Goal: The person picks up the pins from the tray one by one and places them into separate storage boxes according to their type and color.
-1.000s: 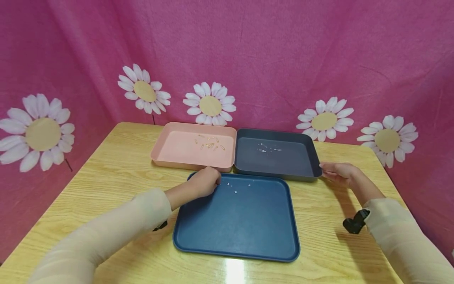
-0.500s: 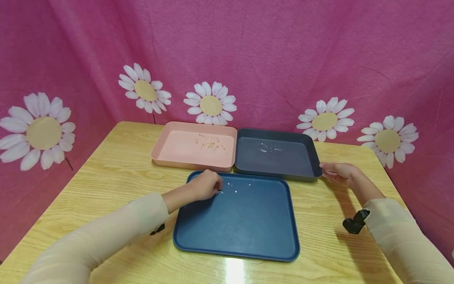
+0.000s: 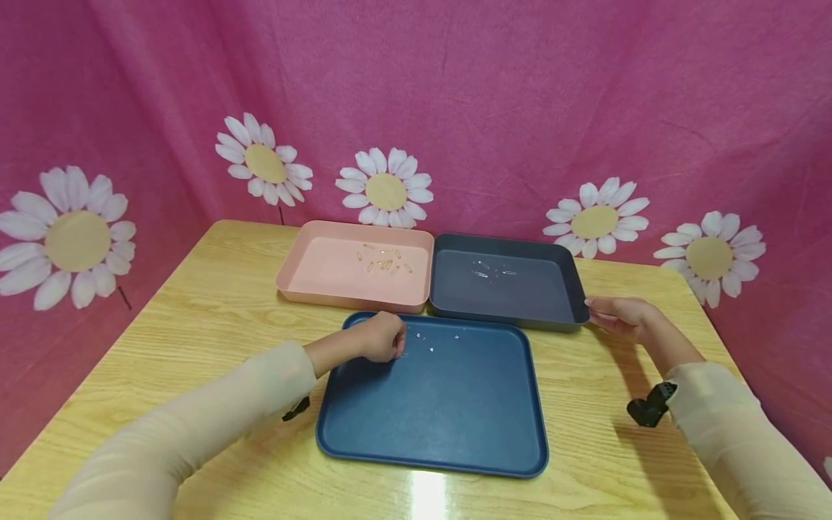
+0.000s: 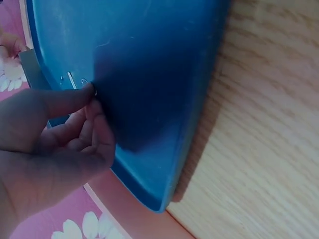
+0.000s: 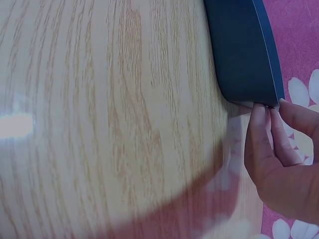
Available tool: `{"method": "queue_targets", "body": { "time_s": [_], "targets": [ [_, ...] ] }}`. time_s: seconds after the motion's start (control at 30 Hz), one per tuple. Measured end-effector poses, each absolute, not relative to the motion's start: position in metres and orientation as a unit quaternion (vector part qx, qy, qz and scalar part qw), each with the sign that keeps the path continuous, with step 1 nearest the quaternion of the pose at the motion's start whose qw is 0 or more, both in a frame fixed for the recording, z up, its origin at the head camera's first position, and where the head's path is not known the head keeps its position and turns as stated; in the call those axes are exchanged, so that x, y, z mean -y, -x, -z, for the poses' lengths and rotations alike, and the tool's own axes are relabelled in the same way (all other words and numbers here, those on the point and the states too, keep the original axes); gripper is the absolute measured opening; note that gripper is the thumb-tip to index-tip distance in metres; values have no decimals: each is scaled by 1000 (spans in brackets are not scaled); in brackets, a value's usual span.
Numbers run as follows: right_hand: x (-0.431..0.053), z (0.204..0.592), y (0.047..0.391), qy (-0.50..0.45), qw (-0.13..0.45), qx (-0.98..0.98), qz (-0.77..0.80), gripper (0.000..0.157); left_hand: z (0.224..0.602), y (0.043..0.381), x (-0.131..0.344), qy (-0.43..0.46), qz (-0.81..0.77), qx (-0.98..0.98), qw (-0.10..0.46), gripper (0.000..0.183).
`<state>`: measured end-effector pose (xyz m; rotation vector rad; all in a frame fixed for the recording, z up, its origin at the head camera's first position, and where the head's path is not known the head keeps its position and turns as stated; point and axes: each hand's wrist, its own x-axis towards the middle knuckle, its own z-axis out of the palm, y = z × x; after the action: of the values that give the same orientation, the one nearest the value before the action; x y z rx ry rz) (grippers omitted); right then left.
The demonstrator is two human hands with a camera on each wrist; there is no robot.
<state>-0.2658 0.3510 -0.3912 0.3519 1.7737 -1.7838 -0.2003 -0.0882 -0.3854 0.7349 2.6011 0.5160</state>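
In the head view my left hand [image 3: 382,337] is low over the upper left part of the blue tray [image 3: 442,426]. Its thumb and index finger pinch a small wire loop, apparently a paper clip [image 4: 94,89], mostly hidden by the fingertips. A silver piece of wire [image 4: 72,79] lies beside those fingertips in the left wrist view. Several small shiny bits [image 3: 432,349] lie further right on the blue tray. My right hand [image 3: 620,318] holds the right front corner of the dark grey tray [image 5: 244,55], thumb at the rim and fingers against the outer wall.
A pink tray [image 3: 318,271] with several gold paper clips [image 3: 386,265] stands behind the blue tray, beside the dark grey one. In the dark grey tray lie several silver clips [image 3: 481,274]. A pink cloth [image 3: 494,108] with daisies hangs behind the wooden table [image 3: 214,310].
My left hand has moved slightly toward me from the blue tray's far edge, staying low over the tray. My right hand has stayed at the dark grey tray's corner.
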Motion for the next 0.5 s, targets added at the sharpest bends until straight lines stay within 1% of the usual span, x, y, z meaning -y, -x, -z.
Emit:
{"method": "queue_targets", "body": {
  "time_s": [0.07, 0.17, 0.33, 0.5],
  "targets": [
    [-351, 391, 266, -130, 297, -667, 671, 29, 383, 201, 87, -256, -183, -923, 219, 14],
    [-350, 391, 265, -126, 298, -664, 674, 29, 380, 204, 85, -259, -189, -920, 226, 12],
    [-351, 392, 265, -116, 298, -669, 671, 30, 370, 211, 81, -255, -226, -918, 201, 10],
    [-351, 391, 266, -120, 295, -677, 663, 31, 357, 223, 75, -259, -270, -914, 159, 7]
  ]
}}
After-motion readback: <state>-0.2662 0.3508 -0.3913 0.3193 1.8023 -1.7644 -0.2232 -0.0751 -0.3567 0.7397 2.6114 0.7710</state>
